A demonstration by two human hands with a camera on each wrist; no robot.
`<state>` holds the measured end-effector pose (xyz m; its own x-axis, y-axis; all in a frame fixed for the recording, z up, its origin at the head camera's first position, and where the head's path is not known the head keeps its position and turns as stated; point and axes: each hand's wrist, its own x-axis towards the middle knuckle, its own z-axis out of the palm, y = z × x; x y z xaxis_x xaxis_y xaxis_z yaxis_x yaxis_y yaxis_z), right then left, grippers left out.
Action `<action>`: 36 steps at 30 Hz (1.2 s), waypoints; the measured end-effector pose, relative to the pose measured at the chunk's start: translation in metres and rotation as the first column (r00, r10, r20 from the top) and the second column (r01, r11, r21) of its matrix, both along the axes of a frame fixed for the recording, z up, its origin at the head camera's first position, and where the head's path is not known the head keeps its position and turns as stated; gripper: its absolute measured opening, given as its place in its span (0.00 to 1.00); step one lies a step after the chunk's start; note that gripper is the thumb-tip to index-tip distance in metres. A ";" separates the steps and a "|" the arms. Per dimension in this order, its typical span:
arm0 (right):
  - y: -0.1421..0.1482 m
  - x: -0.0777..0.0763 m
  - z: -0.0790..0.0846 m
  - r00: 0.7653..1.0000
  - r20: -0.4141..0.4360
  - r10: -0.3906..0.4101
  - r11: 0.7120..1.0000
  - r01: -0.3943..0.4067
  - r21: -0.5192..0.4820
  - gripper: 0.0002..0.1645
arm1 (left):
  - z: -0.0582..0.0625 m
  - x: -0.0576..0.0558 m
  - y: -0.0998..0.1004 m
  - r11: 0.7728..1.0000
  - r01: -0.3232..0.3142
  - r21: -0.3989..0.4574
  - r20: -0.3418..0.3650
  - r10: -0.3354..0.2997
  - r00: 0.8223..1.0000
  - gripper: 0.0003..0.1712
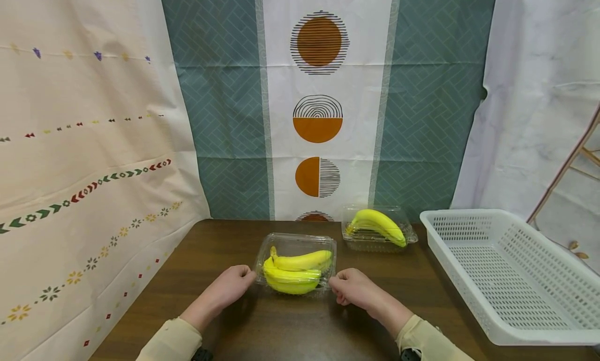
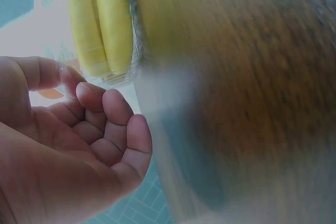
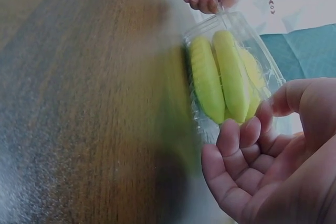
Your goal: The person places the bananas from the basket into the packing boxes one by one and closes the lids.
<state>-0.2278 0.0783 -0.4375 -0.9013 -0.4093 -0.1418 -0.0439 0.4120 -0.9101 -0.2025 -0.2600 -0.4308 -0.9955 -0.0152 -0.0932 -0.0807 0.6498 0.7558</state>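
Note:
A clear plastic clamshell box [image 1: 300, 240] with yellow bananas [image 1: 291, 284] inside is between my two hands, over the middle of the brown table. At its near left corner, my left hand [image 1: 233, 284] pinches the rim between thumb and index finger. My right hand [image 1: 355, 289] pinches the near right corner in the same way. In the left wrist view the other fingers of the left hand [image 2: 89, 135] curl loosely below the box edge. The right wrist view has the bananas [image 3: 231, 77] lying lengthwise behind the clear wall, close to the right hand [image 3: 268, 156].
A second clear plastic box [image 1: 370, 245] with a banana [image 1: 378, 224] stands at the table's back right. Right of it is a large white perforated basket [image 1: 459, 293]. Patterned cloths [image 1: 323, 90] hang behind the table [image 1: 290, 330] and along its left.

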 end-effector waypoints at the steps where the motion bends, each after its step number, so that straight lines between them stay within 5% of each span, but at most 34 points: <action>1: 0.000 0.000 0.000 1.000 0.004 0.003 1.000 -0.003 -0.002 0.18 | 0.000 0.000 0.000 1.000 0.003 -0.003 -0.002 -0.003 1.000 0.20; 22: 0.001 -0.003 -0.003 0.994 0.110 0.017 0.998 -0.010 -0.056 0.13 | 0.000 0.001 0.000 1.000 -0.001 0.008 0.010 0.000 1.000 0.20; 36: 0.000 -0.002 0.001 0.994 0.101 0.042 0.997 -0.036 -0.064 0.14 | 0.001 0.001 0.000 1.000 -0.004 0.000 0.005 0.004 1.000 0.21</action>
<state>-0.2295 0.0778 -0.4363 -0.8665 -0.4548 -0.2059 0.0362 0.3541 -0.9345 -0.2016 -0.2595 -0.4298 -0.9950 -0.0193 -0.0981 -0.0870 0.6493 0.7555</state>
